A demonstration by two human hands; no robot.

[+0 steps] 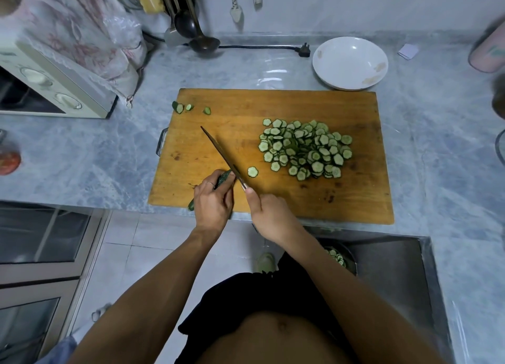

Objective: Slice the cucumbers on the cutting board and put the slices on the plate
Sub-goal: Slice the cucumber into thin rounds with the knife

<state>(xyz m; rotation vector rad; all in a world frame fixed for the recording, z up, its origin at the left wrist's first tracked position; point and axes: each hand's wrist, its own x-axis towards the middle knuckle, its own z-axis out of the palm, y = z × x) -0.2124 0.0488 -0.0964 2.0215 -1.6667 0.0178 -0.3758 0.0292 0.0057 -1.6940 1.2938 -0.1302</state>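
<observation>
A wooden cutting board (273,106) lies on the grey counter. A heap of cucumber slices (306,147) sits right of its middle, and a single slice (252,171) lies by the knife. My left hand (213,202) holds a dark green cucumber (224,177) at the board's front left. My right hand (269,213) grips the knife (222,156) by its handle. The blade points away to the left, set against the cucumber's cut end. Behind the board's right corner stands a white plate (349,63) with no slices on it.
Three cucumber end pieces (188,107) lie at the board's back left corner. A toaster oven (52,90) under a cloth stands left, ladles (202,41) and a power plug (303,50) at the back. A steel sink (396,268) holding some slices lies front right.
</observation>
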